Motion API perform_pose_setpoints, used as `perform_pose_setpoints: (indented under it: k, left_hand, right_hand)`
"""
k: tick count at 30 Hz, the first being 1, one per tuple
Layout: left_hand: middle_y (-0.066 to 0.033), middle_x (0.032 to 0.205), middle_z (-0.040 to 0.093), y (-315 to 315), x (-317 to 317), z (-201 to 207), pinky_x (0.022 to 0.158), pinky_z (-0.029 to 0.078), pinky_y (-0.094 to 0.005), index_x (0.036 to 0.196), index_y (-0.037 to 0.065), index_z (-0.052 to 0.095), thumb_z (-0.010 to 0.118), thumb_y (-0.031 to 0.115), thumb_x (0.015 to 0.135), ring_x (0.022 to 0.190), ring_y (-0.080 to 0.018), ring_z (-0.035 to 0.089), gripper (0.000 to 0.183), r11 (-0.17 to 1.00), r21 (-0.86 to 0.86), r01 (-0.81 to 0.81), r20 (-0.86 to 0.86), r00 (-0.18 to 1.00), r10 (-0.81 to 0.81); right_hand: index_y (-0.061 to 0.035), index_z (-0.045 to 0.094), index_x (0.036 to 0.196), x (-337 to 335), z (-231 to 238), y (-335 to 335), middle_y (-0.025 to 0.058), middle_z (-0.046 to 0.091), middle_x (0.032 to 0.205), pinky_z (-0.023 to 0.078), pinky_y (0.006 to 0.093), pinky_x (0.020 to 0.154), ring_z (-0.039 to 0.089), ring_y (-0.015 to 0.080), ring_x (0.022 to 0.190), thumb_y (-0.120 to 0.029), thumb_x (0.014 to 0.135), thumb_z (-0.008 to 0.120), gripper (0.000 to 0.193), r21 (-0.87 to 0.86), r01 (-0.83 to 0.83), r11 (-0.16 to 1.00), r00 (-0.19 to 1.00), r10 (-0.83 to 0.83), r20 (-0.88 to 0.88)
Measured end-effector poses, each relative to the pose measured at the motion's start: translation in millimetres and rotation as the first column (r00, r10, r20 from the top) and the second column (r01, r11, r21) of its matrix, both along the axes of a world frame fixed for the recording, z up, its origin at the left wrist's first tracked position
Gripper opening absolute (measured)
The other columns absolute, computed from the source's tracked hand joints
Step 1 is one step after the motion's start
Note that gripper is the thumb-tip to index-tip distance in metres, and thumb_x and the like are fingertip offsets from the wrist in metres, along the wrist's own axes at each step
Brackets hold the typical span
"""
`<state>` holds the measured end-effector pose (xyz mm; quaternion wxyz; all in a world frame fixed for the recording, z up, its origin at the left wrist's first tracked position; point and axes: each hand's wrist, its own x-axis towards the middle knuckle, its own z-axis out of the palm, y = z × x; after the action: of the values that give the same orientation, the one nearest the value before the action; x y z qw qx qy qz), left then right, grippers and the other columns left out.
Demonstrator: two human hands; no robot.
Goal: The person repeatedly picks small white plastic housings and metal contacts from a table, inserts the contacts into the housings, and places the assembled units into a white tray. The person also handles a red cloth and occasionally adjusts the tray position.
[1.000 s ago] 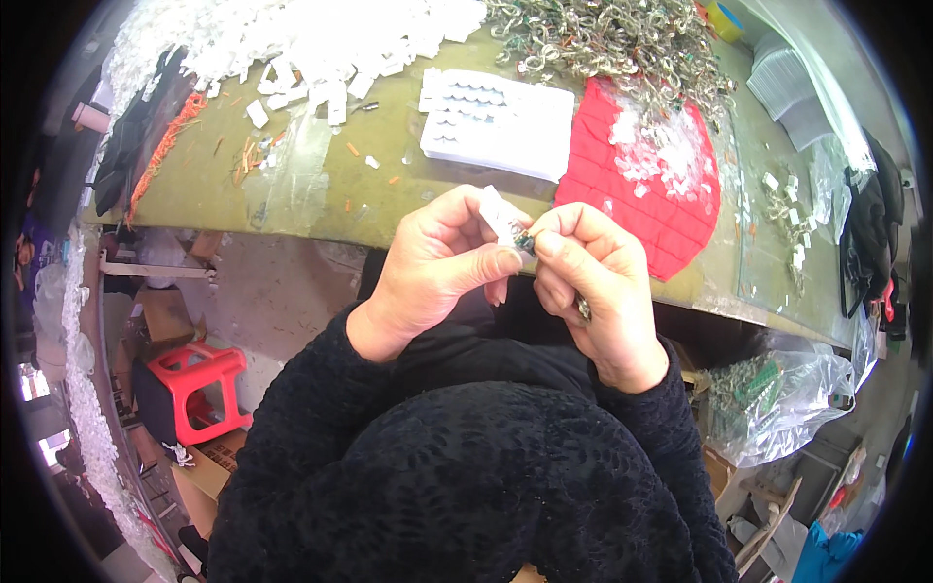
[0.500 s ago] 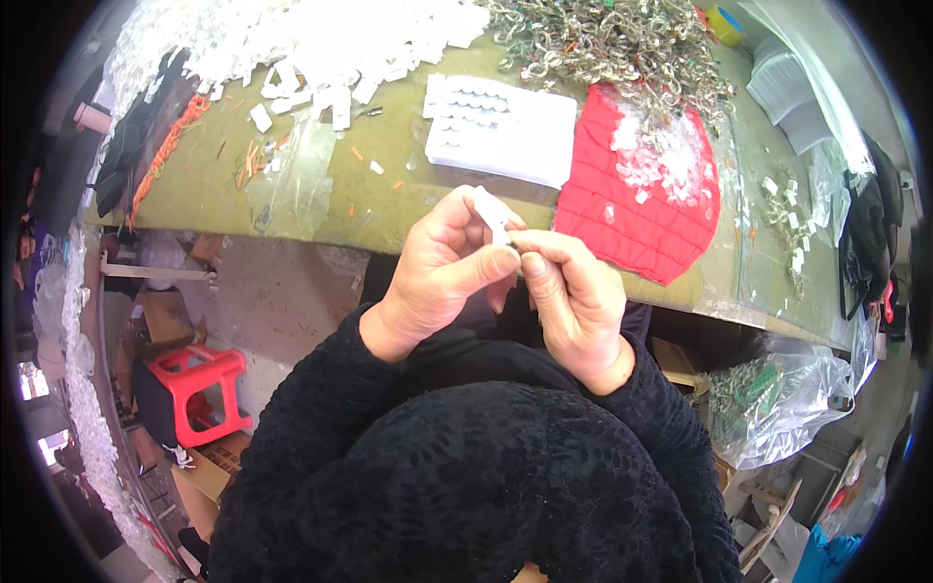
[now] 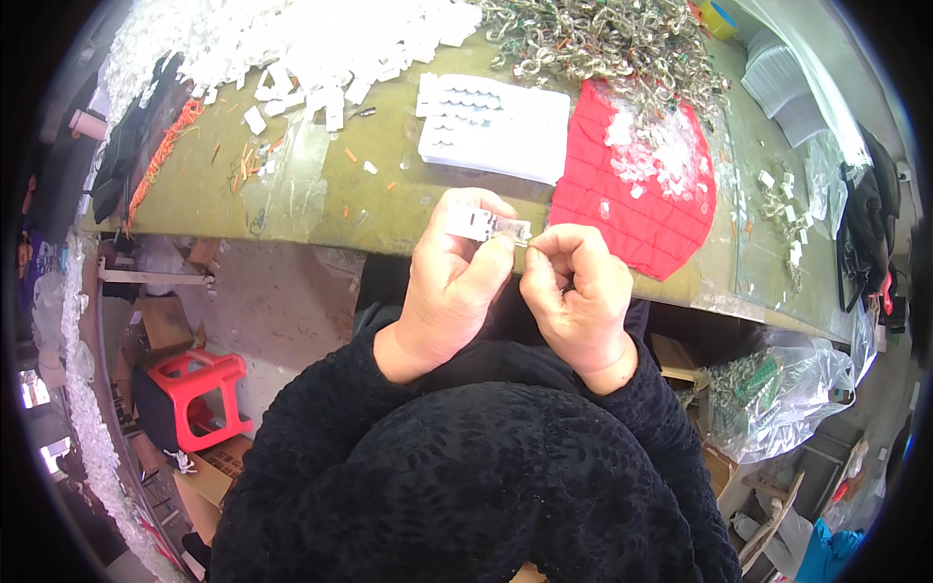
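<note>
Two hands meet at the near table (image 3: 321, 209) edge: our left hand (image 3: 457, 291) has its fingers clamped on a small white part (image 3: 481, 225), our right hand (image 3: 573, 291) pinches together at its end. Beyond lie a white tray (image 3: 496, 126), a red pad (image 3: 641, 194), white pieces (image 3: 292, 44) and metal rings (image 3: 603, 39), leaving bare table leftward.

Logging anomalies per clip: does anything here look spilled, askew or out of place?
Mostly clutter: small white bits lie scattered over the red quilted mat, and orange scraps litter the green table. Nothing looks damaged.
</note>
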<state>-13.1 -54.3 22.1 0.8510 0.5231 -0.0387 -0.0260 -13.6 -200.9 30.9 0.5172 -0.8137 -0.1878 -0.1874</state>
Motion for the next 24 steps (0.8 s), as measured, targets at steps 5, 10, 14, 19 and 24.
perform_pose_setpoints:
  k: [5, 10, 14, 19, 24]
  left_hand:
    - [-0.0024, 0.094, 0.059, 1.5, -0.7, 1.2, 0.072, 0.046, -0.0220, 0.112, 0.002, 0.052, 0.055, -0.003, 0.092, 0.082, -0.0059, 0.054, 0.020, 0.974, 0.225, -0.033, 0.073, 0.997, 0.017]
    - [-0.0023, 0.086, 0.058, 11.6, 1.3, 3.7, 0.055, 0.045, -0.0243, 0.109, 0.002, 0.055, 0.055, 0.002, 0.094, 0.064, -0.0060, 0.052, 0.015, 0.985, -0.058, 0.160, -0.086, 0.983, -0.164]
    - [-0.0025, 0.077, 0.055, 11.3, 4.7, -0.1, 0.042, 0.041, -0.0225, 0.107, 0.002, 0.052, 0.058, 0.017, 0.097, 0.050, -0.0074, 0.047, 0.019, 0.875, -0.426, 0.227, -0.179, 0.928, -0.328]
    - [-0.0013, 0.077, 0.053, 19.6, 4.8, -5.8, 0.041, 0.041, -0.0219, 0.116, -0.001, 0.053, 0.062, 0.024, 0.097, 0.052, -0.0080, 0.047, 0.032, 0.869, -0.435, 0.236, -0.180, 0.923, -0.341]
    - [-0.0087, 0.087, 0.059, 41.0, 11.7, -8.3, 0.041, 0.045, -0.0244, 0.118, -0.002, 0.054, 0.064, 0.018, 0.095, 0.059, -0.0116, 0.053, 0.033, 0.919, -0.336, 0.204, -0.165, 0.948, -0.271]
  right_hand:
    - [-0.0011, 0.057, 0.092, 3.3, -5.3, -0.5, 0.0026, 0.059, 0.068, 0.045, 0.0237, 0.053, 0.056, 0.0083, 0.057, 0.004, 0.085, 0.067, 0.013, 0.022, -0.002, 1.000, 0.999, 0.002, 0.033]
    - [0.0002, 0.053, 0.095, 2.0, -6.2, 0.7, 0.0120, 0.064, 0.076, 0.052, 0.0292, 0.056, 0.068, 0.0190, 0.063, 0.002, 0.089, 0.063, 0.012, -0.001, -0.007, 1.000, 0.997, 0.007, -0.074]
    - [0.0025, 0.044, 0.103, -9.8, -2.7, 4.7, 0.0130, 0.065, 0.085, 0.057, 0.0277, 0.061, 0.070, 0.0202, 0.070, 0.002, 0.101, 0.045, 0.003, 0.692, -0.108, 0.713, 0.780, 0.492, -0.386]
    - [0.0012, 0.055, 0.101, -10.4, -5.5, -2.8, 0.0109, 0.063, 0.090, 0.050, 0.0281, 0.072, 0.063, 0.0171, 0.079, -0.005, 0.097, 0.058, 0.008, 0.376, -0.085, 0.923, 0.878, 0.248, -0.409]
    - [0.0013, 0.056, 0.113, 6.9, 0.4, -31.3, 0.0055, 0.063, 0.101, 0.048, 0.0238, 0.082, 0.059, 0.0103, 0.090, -0.005, 0.100, 0.055, 0.015, 0.165, 0.046, 0.985, 0.970, -0.004, -0.243]
